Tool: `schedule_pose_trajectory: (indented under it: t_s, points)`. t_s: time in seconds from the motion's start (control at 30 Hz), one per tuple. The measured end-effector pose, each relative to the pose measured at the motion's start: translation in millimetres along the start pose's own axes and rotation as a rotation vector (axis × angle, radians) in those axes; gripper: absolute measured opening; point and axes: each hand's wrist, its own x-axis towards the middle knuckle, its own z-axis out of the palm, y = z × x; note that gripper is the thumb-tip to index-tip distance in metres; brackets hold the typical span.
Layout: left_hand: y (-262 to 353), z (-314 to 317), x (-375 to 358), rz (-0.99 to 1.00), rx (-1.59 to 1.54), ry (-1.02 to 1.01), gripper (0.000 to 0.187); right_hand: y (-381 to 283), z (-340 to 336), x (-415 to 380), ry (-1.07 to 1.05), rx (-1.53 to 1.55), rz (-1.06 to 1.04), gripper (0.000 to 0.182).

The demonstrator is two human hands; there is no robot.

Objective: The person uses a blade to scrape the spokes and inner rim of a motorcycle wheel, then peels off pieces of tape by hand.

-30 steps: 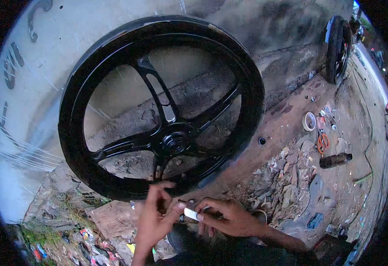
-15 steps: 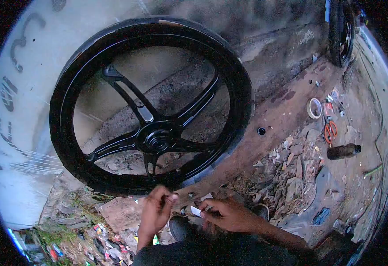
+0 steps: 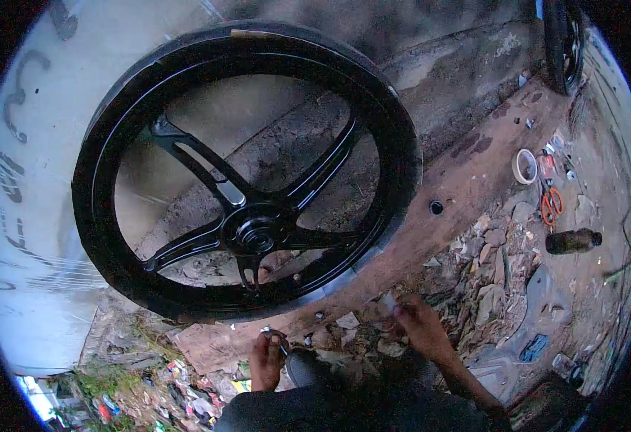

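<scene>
A large black motorcycle wheel [image 3: 395,165] leans upright against the wall, with pale grey strips [image 3: 317,294] along its lower right edge. Below its rim, my left hand [image 3: 265,362] is closed, fingers curled round something small and dark that I cannot make out. My right hand [image 3: 425,330], somewhat blurred, is pinched on a small whitish strip [image 3: 387,303] just below and right of the wheel. Neither hand touches the wheel.
To the right lie a tape roll [image 3: 525,166], orange-handled scissors [image 3: 551,206] and a dark bottle [image 3: 573,242]. A small black cap [image 3: 436,207] sits on the reddish ledge. Broken rubble [image 3: 492,302] and litter [image 3: 186,392] cover the ground. Another wheel [image 3: 564,50] stands at the upper right.
My right hand has moved right and up, away from my left, carrying the whitish strip. My left hand has dropped lower, away from the rim. The view has shifted slightly.
</scene>
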Motion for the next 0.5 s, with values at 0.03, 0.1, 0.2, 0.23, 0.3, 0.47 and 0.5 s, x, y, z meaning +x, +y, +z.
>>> schedule_pose_trajectory:
  t_s: [0.03,0.1,0.2,0.23,0.3,0.47,0.5]
  points:
    - [-11,-4,-1,0.006,-0.015,-0.01,0.039,-10,-5,0,0.038,0.044,0.024,0.023]
    - [-23,-11,-5,-0.045,-0.04,-0.006,0.041,-21,-5,7,0.117,0.272,0.082,0.021]
    - [-49,-12,-3,0.036,-0.054,0.032,0.045,-30,-9,17,0.218,0.361,0.072,0.021]
    - [-55,-12,-5,0.035,-0.086,0.053,0.045,-33,-12,20,0.248,0.345,0.055,0.021]
    - [-56,-11,-10,-0.015,-0.177,0.099,0.046,-51,-15,25,0.353,0.319,0.025,0.02]
    - [-88,-49,-19,-0.174,-0.141,0.192,0.05,-60,-36,48,0.518,0.366,-0.053,0.022]
    - [-108,-53,-19,-0.164,-0.124,0.272,0.052,-85,-39,46,0.512,0.389,-0.063,0.023]
